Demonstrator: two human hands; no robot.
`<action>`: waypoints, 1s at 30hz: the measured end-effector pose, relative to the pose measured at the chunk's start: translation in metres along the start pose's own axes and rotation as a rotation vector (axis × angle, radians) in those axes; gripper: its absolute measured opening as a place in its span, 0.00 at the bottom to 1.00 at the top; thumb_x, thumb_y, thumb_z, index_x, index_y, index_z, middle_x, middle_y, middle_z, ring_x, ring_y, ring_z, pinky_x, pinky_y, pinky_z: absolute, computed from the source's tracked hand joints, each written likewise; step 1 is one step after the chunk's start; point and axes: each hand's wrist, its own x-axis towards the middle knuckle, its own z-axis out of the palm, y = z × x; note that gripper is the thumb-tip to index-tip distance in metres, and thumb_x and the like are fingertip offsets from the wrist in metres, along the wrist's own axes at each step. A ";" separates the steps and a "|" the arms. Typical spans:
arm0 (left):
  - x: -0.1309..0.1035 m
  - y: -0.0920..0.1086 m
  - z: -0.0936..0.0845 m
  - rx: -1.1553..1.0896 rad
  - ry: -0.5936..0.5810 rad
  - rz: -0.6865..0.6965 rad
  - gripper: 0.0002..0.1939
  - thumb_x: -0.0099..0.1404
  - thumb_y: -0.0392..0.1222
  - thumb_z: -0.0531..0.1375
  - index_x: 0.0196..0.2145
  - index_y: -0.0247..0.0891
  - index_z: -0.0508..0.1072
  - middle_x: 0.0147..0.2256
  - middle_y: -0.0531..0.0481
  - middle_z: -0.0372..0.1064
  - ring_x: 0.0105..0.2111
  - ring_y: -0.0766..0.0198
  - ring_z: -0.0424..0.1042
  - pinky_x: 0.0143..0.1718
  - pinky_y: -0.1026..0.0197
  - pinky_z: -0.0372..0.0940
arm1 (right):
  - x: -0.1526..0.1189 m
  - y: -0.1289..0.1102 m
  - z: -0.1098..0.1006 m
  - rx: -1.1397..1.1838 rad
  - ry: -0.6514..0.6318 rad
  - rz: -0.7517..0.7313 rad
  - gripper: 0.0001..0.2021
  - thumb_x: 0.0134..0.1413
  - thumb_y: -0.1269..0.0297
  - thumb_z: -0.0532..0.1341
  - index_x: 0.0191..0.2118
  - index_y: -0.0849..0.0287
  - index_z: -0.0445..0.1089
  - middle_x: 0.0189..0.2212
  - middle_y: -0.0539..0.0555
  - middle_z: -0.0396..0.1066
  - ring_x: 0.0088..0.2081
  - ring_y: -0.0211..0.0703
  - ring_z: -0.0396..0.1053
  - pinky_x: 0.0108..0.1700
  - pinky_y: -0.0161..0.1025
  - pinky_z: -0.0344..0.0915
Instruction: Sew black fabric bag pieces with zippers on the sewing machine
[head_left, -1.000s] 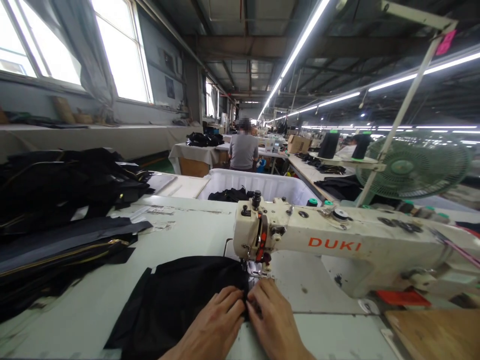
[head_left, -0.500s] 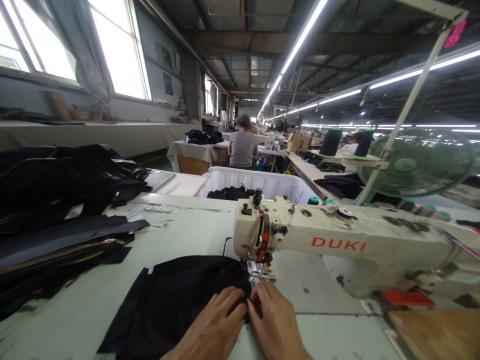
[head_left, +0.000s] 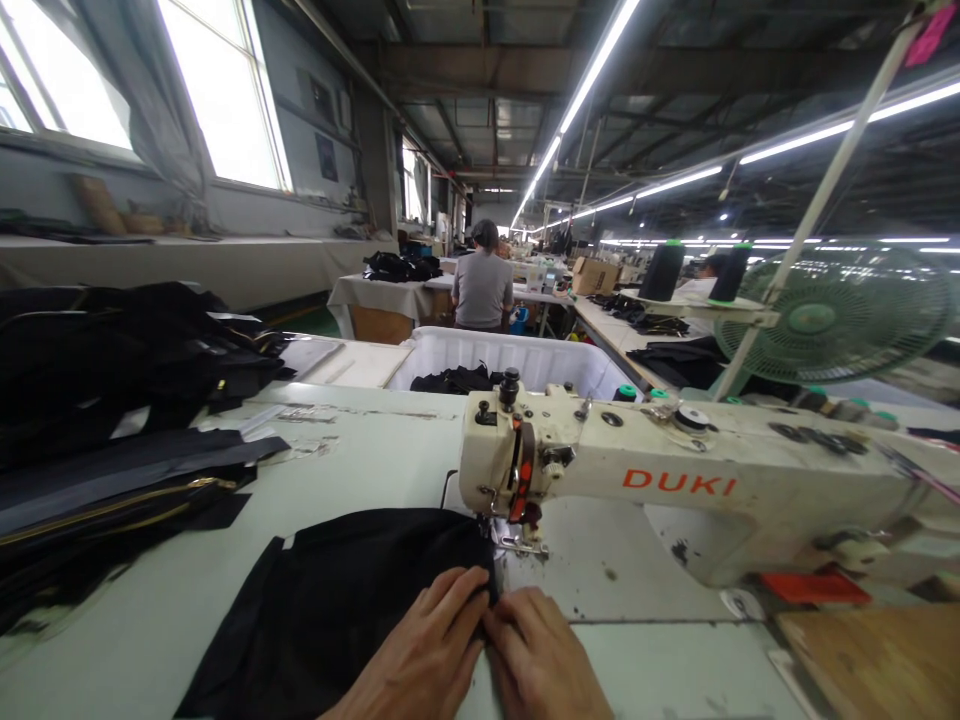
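Observation:
A black fabric piece (head_left: 337, 590) lies on the pale green table, its right edge under the needle area of the white sewing machine (head_left: 600, 470). My left hand (head_left: 431, 635) rests on the fabric's right part, fingers together and pinching near the edge. Beside it, my right hand (head_left: 544, 645) has its fingertips closed on the same edge, just in front of the presser foot (head_left: 521, 545). The fingertips of both hands nearly touch. A small white mark (head_left: 288, 541) shows at the fabric's upper left.
Piles of black fabric with gold zippers (head_left: 112, 490) cover the table's left side. Behind the machine stands a white bin (head_left: 525, 350) holding black pieces. A green fan (head_left: 832, 315) and thread cones (head_left: 664, 270) are at the right. A person (head_left: 484, 280) sits further ahead, back turned.
My right hand has moved slightly down and left, its fingers closer to my left hand. The fabric has shifted slightly to the left in view, and the camera view has moved a little.

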 end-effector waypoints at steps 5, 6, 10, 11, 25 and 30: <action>0.000 0.002 -0.002 0.044 -0.068 0.040 0.23 0.62 0.28 0.52 0.56 0.34 0.65 0.55 0.42 0.69 0.55 0.52 0.68 0.50 0.53 0.72 | 0.009 0.011 -0.027 0.180 -0.005 -0.003 0.11 0.61 0.75 0.55 0.44 0.57 0.71 0.39 0.55 0.73 0.40 0.45 0.70 0.41 0.40 0.71; 0.000 0.003 -0.002 0.048 -0.089 0.037 0.25 0.60 0.26 0.51 0.55 0.34 0.65 0.56 0.41 0.68 0.56 0.52 0.67 0.50 0.53 0.72 | 0.012 0.014 -0.032 0.178 -0.011 -0.005 0.12 0.62 0.74 0.54 0.46 0.57 0.71 0.41 0.55 0.73 0.42 0.45 0.70 0.44 0.40 0.70; -0.001 0.004 -0.001 0.025 -0.118 -0.015 0.27 0.54 0.22 0.49 0.50 0.35 0.68 0.57 0.41 0.67 0.59 0.53 0.64 0.51 0.54 0.70 | 0.022 0.024 -0.036 0.060 -0.082 -0.149 0.14 0.65 0.71 0.55 0.54 0.57 0.67 0.52 0.52 0.72 0.52 0.46 0.68 0.54 0.44 0.66; -0.001 0.003 0.000 0.025 -0.116 -0.026 0.25 0.55 0.22 0.49 0.49 0.36 0.69 0.56 0.41 0.67 0.59 0.53 0.64 0.51 0.54 0.70 | 0.022 0.025 -0.033 0.018 -0.087 -0.195 0.15 0.66 0.69 0.55 0.55 0.58 0.67 0.53 0.52 0.72 0.52 0.47 0.68 0.55 0.44 0.66; -0.006 -0.015 0.034 0.054 -0.095 -0.016 0.21 0.57 0.24 0.52 0.46 0.40 0.68 0.54 0.44 0.70 0.56 0.54 0.68 0.47 0.57 0.72 | 0.029 0.037 0.010 -0.201 0.293 -0.387 0.12 0.67 0.71 0.52 0.43 0.61 0.73 0.38 0.52 0.78 0.37 0.43 0.73 0.40 0.39 0.67; 0.002 -0.021 0.041 0.012 0.039 -0.024 0.17 0.56 0.25 0.52 0.41 0.39 0.69 0.51 0.42 0.71 0.55 0.53 0.69 0.47 0.60 0.71 | 0.034 0.042 0.011 -0.223 0.274 -0.351 0.13 0.68 0.70 0.50 0.45 0.60 0.73 0.41 0.51 0.78 0.39 0.44 0.74 0.42 0.41 0.68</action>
